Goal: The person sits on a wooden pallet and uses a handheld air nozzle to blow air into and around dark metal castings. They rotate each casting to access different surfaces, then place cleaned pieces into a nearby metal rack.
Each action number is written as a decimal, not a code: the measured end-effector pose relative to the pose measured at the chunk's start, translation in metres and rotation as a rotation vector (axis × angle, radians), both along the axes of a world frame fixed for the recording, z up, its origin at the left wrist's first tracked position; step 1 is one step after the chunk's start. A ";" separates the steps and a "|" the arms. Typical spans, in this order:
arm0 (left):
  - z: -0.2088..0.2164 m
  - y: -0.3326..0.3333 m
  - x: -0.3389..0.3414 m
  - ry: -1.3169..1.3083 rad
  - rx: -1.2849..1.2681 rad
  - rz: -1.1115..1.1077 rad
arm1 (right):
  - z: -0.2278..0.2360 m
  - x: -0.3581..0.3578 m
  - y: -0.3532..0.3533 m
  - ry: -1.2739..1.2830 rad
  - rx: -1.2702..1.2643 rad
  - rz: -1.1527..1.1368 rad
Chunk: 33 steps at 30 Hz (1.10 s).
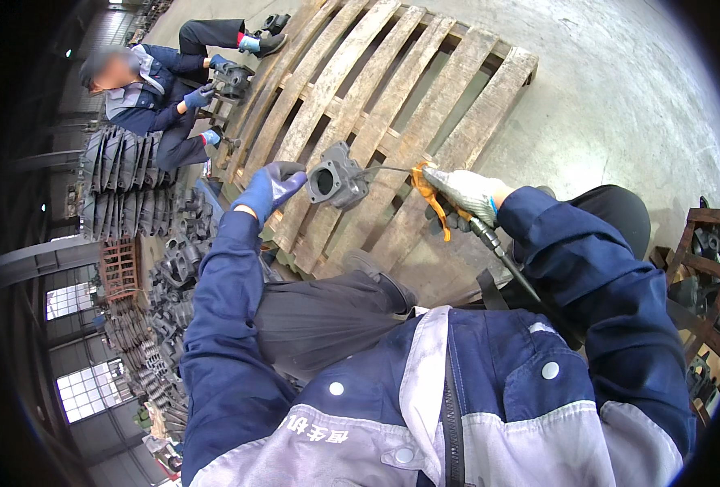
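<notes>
My left hand (272, 193), in a blue glove with grey fingers, is loosely curled beside a grey metal casting (340, 177). A small gap seems to part the fingertips from its flange, and nothing shows in the hand. The casting has a square flange with a round bore and appears to rest on the wooden pallet (490, 93). In a white glove with dark fingers, my right hand (461, 193) grips a yellow air blow gun (426, 188). Its thin nozzle points left and reaches the casting's right side. A dark hose runs from the handle toward my right forearm.
Across the pallet at upper left, a seated co-worker (153, 101) in blue gloves handles another casting (234, 79). Piled castings (173, 280) and stacked ribbed parts (124, 183) lie to my left. Rusty racks (704, 280) with dark parts stand at right.
</notes>
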<state>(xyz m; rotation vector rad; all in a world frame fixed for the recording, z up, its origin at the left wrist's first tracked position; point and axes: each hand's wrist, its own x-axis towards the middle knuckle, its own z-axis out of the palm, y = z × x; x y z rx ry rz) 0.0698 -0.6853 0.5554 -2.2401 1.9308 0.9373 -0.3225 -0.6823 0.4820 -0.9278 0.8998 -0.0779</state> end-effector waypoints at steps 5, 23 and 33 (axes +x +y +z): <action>-0.003 -0.001 0.005 -0.108 -0.023 -0.100 | 0.002 -0.001 -0.005 -0.016 -0.284 0.150; 0.016 0.009 -0.006 -0.024 -0.029 0.019 | 0.011 0.000 -0.003 0.059 0.058 0.039; -0.006 0.005 0.011 -0.093 -0.018 -0.022 | 0.000 0.001 -0.004 0.026 0.082 0.043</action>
